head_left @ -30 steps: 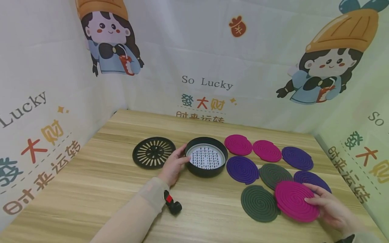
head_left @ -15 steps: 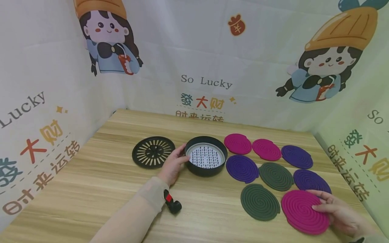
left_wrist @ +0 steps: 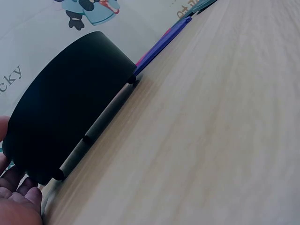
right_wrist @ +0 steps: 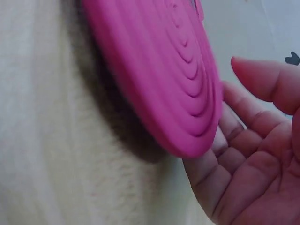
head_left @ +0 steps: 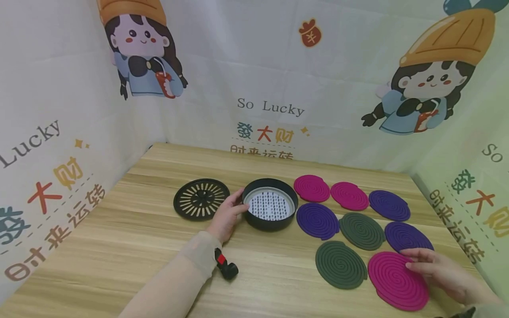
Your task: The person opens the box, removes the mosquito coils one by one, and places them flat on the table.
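Observation:
A black round mosquito coil holder (head_left: 270,224) with a white mesh inside stands on the table. My left hand (head_left: 226,216) grips its left side, thumb at the rim; in the left wrist view the holder's dark wall (left_wrist: 70,98) hides part of the fingers. At the front right lies a pink mosquito coil (head_left: 399,282). My right hand (head_left: 445,274) is at its right edge. The right wrist view shows the thumb raised off this pink coil (right_wrist: 154,79), while the other fingers (right_wrist: 204,176) are at its edge, their tips hidden behind it.
A black slotted lid (head_left: 202,198) lies left of the holder. To the right are two flat pink coils (head_left: 312,188), several purple coils (head_left: 317,221) and two green coils (head_left: 340,265). Printed cloth (head_left: 214,66) walls the table (head_left: 119,247) on the visible sides.
My right hand has carried the pink coil right and toward me, off the green coils it overlapped, and lowered it. Its thumb has come off the coil. The left hand has stayed put.

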Action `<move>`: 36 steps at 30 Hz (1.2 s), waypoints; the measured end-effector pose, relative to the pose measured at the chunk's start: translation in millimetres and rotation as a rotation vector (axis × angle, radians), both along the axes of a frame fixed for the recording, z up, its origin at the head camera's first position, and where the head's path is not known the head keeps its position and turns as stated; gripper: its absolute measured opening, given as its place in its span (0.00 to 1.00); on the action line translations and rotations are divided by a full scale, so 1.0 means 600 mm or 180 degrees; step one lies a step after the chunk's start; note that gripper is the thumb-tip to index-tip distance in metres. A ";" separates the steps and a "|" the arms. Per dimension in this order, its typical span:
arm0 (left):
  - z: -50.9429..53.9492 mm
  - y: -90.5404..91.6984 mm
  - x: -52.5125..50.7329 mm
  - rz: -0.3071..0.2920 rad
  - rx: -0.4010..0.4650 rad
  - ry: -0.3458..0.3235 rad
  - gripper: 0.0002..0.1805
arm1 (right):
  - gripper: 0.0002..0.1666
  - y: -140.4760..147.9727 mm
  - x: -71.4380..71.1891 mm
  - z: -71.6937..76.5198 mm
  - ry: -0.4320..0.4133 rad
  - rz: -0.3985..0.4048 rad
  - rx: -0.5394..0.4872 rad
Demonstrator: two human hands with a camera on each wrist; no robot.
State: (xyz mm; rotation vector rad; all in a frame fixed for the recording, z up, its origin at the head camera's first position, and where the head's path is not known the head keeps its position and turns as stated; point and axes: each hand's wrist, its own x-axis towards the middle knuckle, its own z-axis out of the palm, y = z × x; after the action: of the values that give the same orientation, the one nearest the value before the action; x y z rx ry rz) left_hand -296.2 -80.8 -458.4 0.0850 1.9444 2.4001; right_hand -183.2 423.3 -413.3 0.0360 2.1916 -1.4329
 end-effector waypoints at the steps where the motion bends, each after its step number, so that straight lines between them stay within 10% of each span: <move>1: 0.000 0.000 0.000 -0.0006 -0.0007 0.0004 0.34 | 0.28 -0.002 -0.001 0.003 0.0022 -0.0014 0.0120; 36: 0.001 -0.001 0.003 -0.0068 0.0032 0.0099 0.34 | 0.34 -0.019 0.004 0.032 0.0625 -0.0256 0.1184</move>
State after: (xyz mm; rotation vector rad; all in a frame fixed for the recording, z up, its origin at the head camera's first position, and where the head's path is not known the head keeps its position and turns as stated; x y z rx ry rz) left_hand -294.3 -81.6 -458.0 0.1435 1.9345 2.4097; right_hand -180.8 411.9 -394.0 0.1189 2.6201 -1.0886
